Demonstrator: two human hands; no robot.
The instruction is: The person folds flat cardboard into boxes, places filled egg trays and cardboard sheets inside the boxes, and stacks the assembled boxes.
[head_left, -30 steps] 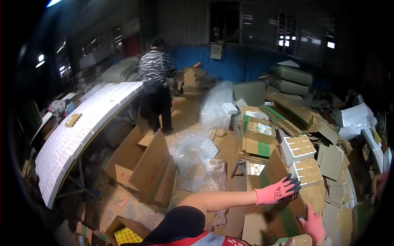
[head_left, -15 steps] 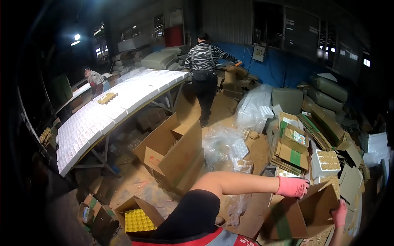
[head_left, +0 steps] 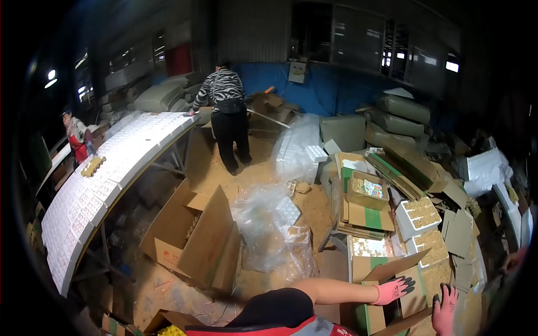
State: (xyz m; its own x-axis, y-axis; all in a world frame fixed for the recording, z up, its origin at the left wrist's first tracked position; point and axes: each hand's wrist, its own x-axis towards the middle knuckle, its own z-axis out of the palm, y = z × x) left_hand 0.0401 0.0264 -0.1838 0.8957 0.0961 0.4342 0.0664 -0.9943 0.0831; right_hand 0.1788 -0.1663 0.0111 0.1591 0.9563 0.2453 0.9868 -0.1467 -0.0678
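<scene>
My left hand [head_left: 395,290], in a pink glove with dark fingertips, lies with its fingers stretched over the flaps of a cardboard box [head_left: 404,263] at the lower right. My right hand [head_left: 445,309], gloved alike, is at the box's right side with fingers apart and pointing up; whether it touches the cardboard I cannot tell. The box has green tape along it, and its lower part is cut off by the frame. Just beyond it are white foam boxes [head_left: 408,220] filled with a tan, grainy material.
A large open carton [head_left: 210,243] stands on the floor at centre, beside clear plastic sheeting [head_left: 263,224]. White trays cover a long table [head_left: 131,147] at left. One co-worker [head_left: 225,106] stands at its far end, another [head_left: 77,137] behind it. Flattened cartons [head_left: 370,218] are stacked at right.
My view has swung right. Both hands have let go of the box's edges and spread their fingers, and its flaps have shifted inward. The striped-top co-worker now leans toward the table.
</scene>
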